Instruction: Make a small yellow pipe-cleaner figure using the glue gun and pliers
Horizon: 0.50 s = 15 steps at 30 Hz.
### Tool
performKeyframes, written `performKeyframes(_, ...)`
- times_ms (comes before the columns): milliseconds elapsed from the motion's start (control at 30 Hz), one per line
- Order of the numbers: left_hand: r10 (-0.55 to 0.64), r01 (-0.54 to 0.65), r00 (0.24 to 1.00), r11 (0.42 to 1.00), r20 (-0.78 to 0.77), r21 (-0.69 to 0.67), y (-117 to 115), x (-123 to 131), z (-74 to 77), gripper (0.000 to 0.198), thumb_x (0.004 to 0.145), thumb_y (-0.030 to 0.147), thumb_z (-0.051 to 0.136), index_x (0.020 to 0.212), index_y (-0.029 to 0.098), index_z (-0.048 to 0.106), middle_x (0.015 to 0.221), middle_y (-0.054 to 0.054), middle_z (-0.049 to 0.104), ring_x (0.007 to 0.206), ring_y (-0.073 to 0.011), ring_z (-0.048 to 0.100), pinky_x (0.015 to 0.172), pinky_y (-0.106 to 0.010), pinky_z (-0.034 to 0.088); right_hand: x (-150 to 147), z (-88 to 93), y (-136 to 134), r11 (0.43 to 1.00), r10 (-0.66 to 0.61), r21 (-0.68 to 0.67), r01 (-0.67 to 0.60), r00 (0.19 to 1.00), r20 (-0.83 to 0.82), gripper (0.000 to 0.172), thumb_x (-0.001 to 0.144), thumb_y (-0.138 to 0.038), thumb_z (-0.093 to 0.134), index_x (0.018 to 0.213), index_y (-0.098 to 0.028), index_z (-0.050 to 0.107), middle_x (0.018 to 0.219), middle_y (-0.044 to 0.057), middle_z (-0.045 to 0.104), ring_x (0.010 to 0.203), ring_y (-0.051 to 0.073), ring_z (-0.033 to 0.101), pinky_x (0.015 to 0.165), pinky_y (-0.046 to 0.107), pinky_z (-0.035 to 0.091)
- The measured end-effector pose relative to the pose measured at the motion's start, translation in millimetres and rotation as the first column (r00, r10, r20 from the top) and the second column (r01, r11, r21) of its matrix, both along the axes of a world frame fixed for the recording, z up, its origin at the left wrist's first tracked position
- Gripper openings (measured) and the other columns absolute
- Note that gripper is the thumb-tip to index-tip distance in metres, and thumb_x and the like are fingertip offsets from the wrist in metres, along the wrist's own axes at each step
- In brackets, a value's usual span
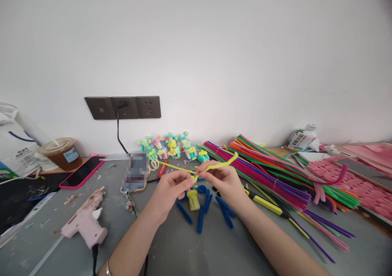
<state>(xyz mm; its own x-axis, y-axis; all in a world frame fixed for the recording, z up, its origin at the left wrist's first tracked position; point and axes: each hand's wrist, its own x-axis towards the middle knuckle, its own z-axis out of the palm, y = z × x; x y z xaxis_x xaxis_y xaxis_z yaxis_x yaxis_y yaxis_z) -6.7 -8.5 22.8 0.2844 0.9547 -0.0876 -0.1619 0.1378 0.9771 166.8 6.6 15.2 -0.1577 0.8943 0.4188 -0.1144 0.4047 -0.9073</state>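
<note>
Both hands meet above the middle of the grey table, pinching a yellow pipe cleaner (222,164). My left hand (171,192) closes thumb and fingers on its short, bent end. My right hand (221,182) grips it just beside that spot, and the long free end sticks out up and to the right. Right below the hands lies a small yellow pipe-cleaner bundle (193,200). Around that bundle are several blue pipe-cleaner pieces (200,219), some straight, some curled. Fingertips partly hide the bend of the yellow strand.
Finished pipe-cleaner figures (173,147) stand by the wall. Thick pipe-cleaner bundles (260,174) and yellow-handled pliers (268,205) lie right. A pink glue gun (87,221), a propped phone (134,172), a pink-cased phone (82,172) and a drink cup (63,155) are left.
</note>
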Motion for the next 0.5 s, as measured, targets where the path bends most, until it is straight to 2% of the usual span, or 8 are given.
performKeyframes(133,-0.12,0.137,0.981,0.984,-0.15,0.109,-1.2,-1.5,-2.2,0.03,0.072,0.044,0.076,0.069,0.016,0.069,0.066,-0.001,0.055,0.06,-0.0115,0.042,0.054,-0.023,0.029,4.3,3.6,0.2,0.976,0.174,-0.139,-0.167,0.984,0.04,0.022,0.071,-0.04,0.081,0.076,-0.02,0.071,0.078,0.003,0.072,0.073,0.018,0.067,0.07,0.032,0.056)
performKeyframes(200,-0.123,0.143,0.978,0.984,-0.171,0.106,-0.4,-2.3,-2.6,0.03,0.072,0.045,0.076,0.068,0.016,0.069,0.066,-0.002,0.057,0.06,-0.0118,0.044,0.055,-0.024,0.03,5.9,4.3,0.6,0.967,0.198,-0.174,-0.188,0.979,0.041,0.022,0.072,-0.039,0.081,0.076,-0.02,0.071,0.076,0.002,0.071,0.072,0.017,0.065,0.069,0.031,0.055)
performKeyframes(267,-0.065,0.073,0.99,0.996,-0.128,0.059,0.9,-2.7,-2.4,0.033,0.07,0.048,0.077,0.07,0.016,0.069,0.064,-0.001,0.056,0.055,-0.0101,0.041,0.051,-0.023,0.028,6.2,3.3,1.7,0.978,0.136,-0.159,-0.133,0.991,0.006,0.019,0.074,-0.037,0.079,0.078,-0.02,0.071,0.076,0.001,0.069,0.071,0.015,0.064,0.068,0.029,0.054)
performKeyframes(367,0.058,-0.058,0.998,0.998,-0.036,-0.018,2.9,-1.9,-2.4,0.038,0.064,0.051,0.081,0.076,0.016,0.072,0.064,0.0,0.055,0.054,-0.0093,0.041,0.048,-0.022,0.028,3.9,0.1,3.1,0.998,0.004,-0.062,-0.007,0.998,-0.059,0.016,0.075,-0.035,0.08,0.075,-0.022,0.07,0.08,0.002,0.068,0.079,0.017,0.065,0.072,0.03,0.054)
performKeyframes(500,0.114,-0.109,0.992,0.99,0.054,-0.091,3.4,0.9,-3.8,0.04,0.057,0.049,0.086,0.075,0.015,0.073,0.064,0.0,0.053,0.061,-0.0107,0.046,0.048,-0.021,0.031,-1.7,-2.1,0.6,0.994,-0.064,0.088,0.069,0.996,-0.059,0.016,0.076,-0.033,0.079,0.071,-0.022,0.068,0.085,0.005,0.068,0.084,0.02,0.064,0.075,0.034,0.054)
